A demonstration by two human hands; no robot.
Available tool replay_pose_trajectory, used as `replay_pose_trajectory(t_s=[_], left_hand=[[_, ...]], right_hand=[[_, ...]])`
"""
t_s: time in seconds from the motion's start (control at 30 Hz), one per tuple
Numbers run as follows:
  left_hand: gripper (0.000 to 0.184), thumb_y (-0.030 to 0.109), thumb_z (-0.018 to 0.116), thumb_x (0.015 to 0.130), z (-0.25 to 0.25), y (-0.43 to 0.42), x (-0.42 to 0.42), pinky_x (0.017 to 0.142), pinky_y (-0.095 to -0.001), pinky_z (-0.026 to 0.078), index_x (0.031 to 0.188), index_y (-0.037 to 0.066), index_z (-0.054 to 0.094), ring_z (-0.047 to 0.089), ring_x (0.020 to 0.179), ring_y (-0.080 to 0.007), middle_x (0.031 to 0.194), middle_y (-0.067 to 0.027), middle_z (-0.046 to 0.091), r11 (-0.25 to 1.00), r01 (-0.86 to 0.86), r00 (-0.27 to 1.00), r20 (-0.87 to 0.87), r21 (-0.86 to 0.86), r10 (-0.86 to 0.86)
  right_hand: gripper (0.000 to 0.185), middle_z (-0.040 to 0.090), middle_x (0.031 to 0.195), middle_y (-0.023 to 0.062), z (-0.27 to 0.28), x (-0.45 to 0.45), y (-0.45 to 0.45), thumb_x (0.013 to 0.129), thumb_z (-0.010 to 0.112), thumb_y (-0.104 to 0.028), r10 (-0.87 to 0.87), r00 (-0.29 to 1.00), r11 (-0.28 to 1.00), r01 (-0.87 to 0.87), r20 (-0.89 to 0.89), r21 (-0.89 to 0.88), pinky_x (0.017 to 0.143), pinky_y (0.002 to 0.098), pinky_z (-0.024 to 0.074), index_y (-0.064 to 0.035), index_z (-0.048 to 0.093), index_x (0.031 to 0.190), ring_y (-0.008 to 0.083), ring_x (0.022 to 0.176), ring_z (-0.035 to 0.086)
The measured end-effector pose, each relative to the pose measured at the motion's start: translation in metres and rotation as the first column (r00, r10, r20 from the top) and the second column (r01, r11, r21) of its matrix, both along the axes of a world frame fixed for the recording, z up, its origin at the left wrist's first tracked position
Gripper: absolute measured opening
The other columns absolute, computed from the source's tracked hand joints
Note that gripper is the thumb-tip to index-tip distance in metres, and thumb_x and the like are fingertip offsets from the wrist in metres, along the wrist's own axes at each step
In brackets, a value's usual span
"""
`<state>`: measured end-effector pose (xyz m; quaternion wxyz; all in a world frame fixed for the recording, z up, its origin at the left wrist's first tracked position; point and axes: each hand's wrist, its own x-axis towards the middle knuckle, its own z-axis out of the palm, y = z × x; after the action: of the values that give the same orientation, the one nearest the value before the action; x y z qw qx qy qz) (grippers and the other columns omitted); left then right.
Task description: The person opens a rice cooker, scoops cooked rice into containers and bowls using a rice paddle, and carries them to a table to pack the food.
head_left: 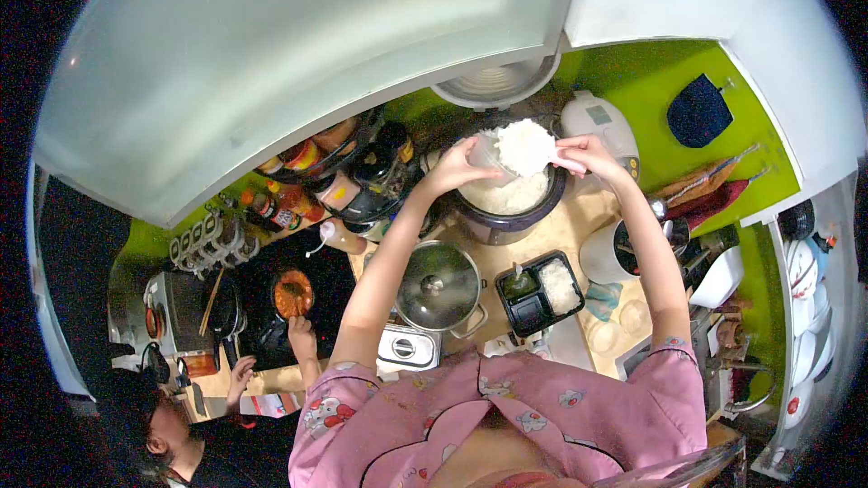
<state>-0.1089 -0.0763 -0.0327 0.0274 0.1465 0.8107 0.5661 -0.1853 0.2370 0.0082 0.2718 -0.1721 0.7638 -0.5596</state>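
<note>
Over the open rice cooker (497, 229), my right hand (589, 157) grips a pale rice paddle heaped with white rice (526, 146). My left hand (459, 168) is wrapped round a clear container (488, 155) just left of that rice. More rice (508, 195) lies inside the cooker below both hands. Nearer to me, a black compartment tray (517, 309) holds white rice on its right side and a small lidded cup of something green on its left. A pot with a glass lid (439, 286) is left of the tray.
At lower left, another person (190, 441) has their hands near a pan of orange-red food (293, 295). A white appliance (600, 126) stands behind my right hand. Bottles (342, 237) are at the left; a metal container (407, 349) is near my body.
</note>
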Motion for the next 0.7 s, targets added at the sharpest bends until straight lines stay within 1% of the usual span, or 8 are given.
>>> replay_pose_trajectory(t_s=[0.1,0.13,0.2,0.33,0.37,0.5,0.6,0.7], left_hand=[[0.066,0.024,0.082,0.075,0.024,0.006,0.0,0.099,-0.0312,0.042,0.128,-0.004,0.052,0.056,0.11,-0.0166,0.122,-0.0108,0.06,0.963,0.156,0.971,0.146,0.22,-0.191],[0.063,0.019,0.08,0.077,0.025,0.006,-0.005,0.098,-0.0303,0.043,0.128,-0.003,0.052,0.056,0.109,-0.0148,0.121,-0.0092,0.061,0.948,0.195,0.955,0.169,0.252,-0.242],[0.061,0.015,0.079,0.078,0.026,0.004,-0.011,0.097,-0.0297,0.044,0.129,-0.003,0.052,0.056,0.109,-0.0132,0.12,-0.0075,0.061,0.931,0.246,0.925,0.223,0.27,-0.309],[0.065,0.016,0.08,0.076,0.026,-0.002,-0.014,0.101,-0.0321,0.041,0.132,-0.001,0.05,0.054,0.114,-0.0158,0.124,-0.0069,0.059,0.925,0.282,0.895,0.277,0.253,-0.349],[0.067,0.016,0.08,0.076,0.026,-0.003,-0.014,0.103,-0.033,0.04,0.133,0.001,0.049,0.053,0.116,-0.0168,0.126,-0.0066,0.058,0.923,0.286,0.895,0.271,0.258,-0.354],[0.077,0.022,0.084,0.07,0.046,-0.011,0.012,0.098,-0.0331,0.043,0.134,0.0,0.047,0.053,0.117,-0.0188,0.128,-0.01,0.054,0.976,0.167,0.985,0.026,0.142,-0.173],[0.085,0.026,0.087,0.064,0.054,-0.017,0.036,0.098,-0.0352,0.043,0.134,0.002,0.046,0.052,0.117,-0.0223,0.125,-0.0115,0.054,1.0,-0.027,0.98,-0.198,0.012,0.029],[0.085,0.025,0.089,0.059,0.036,-0.012,0.068,0.097,-0.0383,0.042,0.129,0.001,0.047,0.052,0.115,-0.0284,0.12,-0.0149,0.053,0.956,-0.293,0.878,-0.392,0.017,0.276]], right_hand=[[0.033,0.071,0.081,0.0048,0.019,0.002,-0.008,0.083,0.066,-0.016,0.058,0.998,0.997,-0.058,-0.015,0.055,0.05,0.0206,0.0414,0.0011,0.068,0.112,0.0066,0.055,0.055],[0.033,0.072,0.081,0.0056,0.019,-0.003,-0.011,0.082,0.067,-0.016,0.145,0.973,0.989,-0.136,-0.177,0.065,0.052,0.0222,0.0432,0.0007,0.069,0.11,0.0079,0.058,0.057],[0.031,0.072,0.081,0.007,0.019,-0.011,-0.023,0.08,0.069,-0.018,0.304,0.826,0.952,-0.279,-0.475,0.125,0.057,0.0253,0.0469,-0.0001,0.071,0.105,0.0103,0.063,0.061],[0.035,0.07,0.084,0.0173,0.075,0.006,-0.059,0.068,0.071,-0.024,0.58,0.505,0.806,-0.242,-0.639,0.54,0.064,0.0351,0.0533,-0.012,0.075,0.101,0.028,0.071,0.068],[0.04,0.068,0.075,0.0144,0.09,0.017,-0.066,0.062,0.071,-0.022,0.595,0.388,0.8,-0.202,-0.704,0.565,0.062,0.0388,0.0512,-0.0119,0.074,0.101,0.0332,0.069,0.063],[0.031,0.06,0.075,0.0073,0.122,0.041,-0.094,0.067,0.069,-0.02,0.712,-0.002,0.699,-0.094,-0.702,0.709,0.064,0.0358,0.0517,-0.0105,0.071,0.096,0.0252,0.076,0.061],[0.031,0.06,0.081,0.005,0.138,0.059,-0.106,0.067,0.068,-0.017,0.668,-0.19,0.738,0.049,-0.719,0.673,0.066,0.0343,0.0517,-0.0098,0.069,0.097,0.0243,0.081,0.059],[0.032,0.06,0.083,0.0044,0.164,0.072,-0.102,0.068,0.067,-0.015,0.617,-0.116,0.787,0.064,-0.778,0.614,0.066,0.034,0.0516,-0.0099,0.068,0.1,0.0232,0.081,0.059]])
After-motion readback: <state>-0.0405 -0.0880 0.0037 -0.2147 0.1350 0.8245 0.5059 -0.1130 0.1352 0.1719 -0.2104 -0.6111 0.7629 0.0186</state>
